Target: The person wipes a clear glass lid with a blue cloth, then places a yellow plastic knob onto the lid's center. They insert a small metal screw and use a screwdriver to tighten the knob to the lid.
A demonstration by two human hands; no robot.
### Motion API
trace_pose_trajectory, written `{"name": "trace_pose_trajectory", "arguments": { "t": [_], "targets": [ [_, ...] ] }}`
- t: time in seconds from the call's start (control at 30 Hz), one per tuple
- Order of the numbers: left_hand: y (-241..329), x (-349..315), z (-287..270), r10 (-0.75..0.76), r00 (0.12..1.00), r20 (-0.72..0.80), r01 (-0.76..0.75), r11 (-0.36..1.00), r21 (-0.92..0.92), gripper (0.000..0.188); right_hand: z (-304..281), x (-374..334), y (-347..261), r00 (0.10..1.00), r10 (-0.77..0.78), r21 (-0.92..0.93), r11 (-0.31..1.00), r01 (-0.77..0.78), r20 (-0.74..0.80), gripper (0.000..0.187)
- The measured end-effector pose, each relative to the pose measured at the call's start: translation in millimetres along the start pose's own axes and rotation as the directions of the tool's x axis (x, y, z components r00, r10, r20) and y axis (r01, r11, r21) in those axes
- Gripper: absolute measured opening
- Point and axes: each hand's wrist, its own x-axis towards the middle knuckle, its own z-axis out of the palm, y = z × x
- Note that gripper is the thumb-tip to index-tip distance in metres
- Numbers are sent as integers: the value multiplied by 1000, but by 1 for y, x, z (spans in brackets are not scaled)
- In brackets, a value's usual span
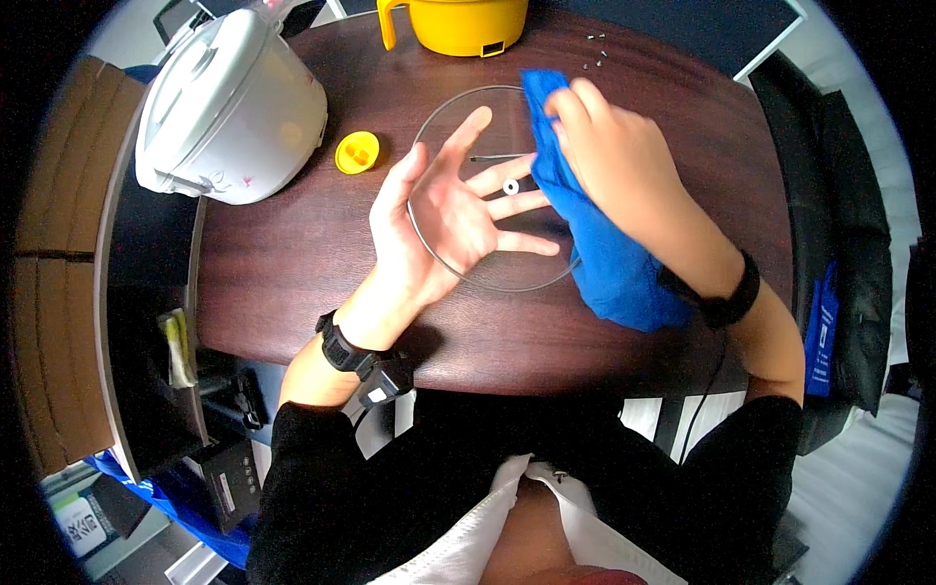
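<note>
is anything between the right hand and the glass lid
Yes: the blue cloth, held in the right hand, lies between it and the right side of the glass lid. Nothing visible comes between the lid and the left hand spread beneath it.

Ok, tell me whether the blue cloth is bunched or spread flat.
Bunched: the blue cloth is gathered in creased folds under the right hand, overlapping the glass lid.
</note>
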Motion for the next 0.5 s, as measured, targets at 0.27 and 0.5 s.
{"name": "trace_pose_trajectory", "arguments": {
  "t": [0.27,0.5],
  "targets": [
    [1,1,4,125,991,-50,-119,986,116,86,-19,-44,-68,964,-112,385,923,11,241,16],
    [-2,3,-12,149,988,-38,-149,989,-10,72,11,21,-101,999,-46,348,936,47,-13,17]
  ]
}}
